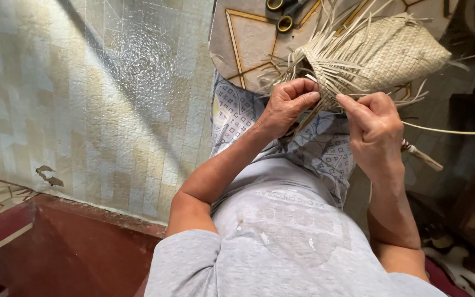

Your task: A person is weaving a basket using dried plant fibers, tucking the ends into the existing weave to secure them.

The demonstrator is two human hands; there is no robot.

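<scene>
basket (391, 55): woven from flat, pale dry strips, rounded pouch shape, tight checker weave, loose ends sticking out all around the rim
where: on the counter (248, 41) edge, just above the lap
axis: long way runs left-right, open mouth facing left toward the hands
left hand (287, 104): fingers curled tight, pinching strips at the rim
right hand (375, 129): fingers narrow, gripping a strip at the rim
scissors (282, 15): yellow handles, behind the basket
wall (83, 93): glossy tiles
</scene>
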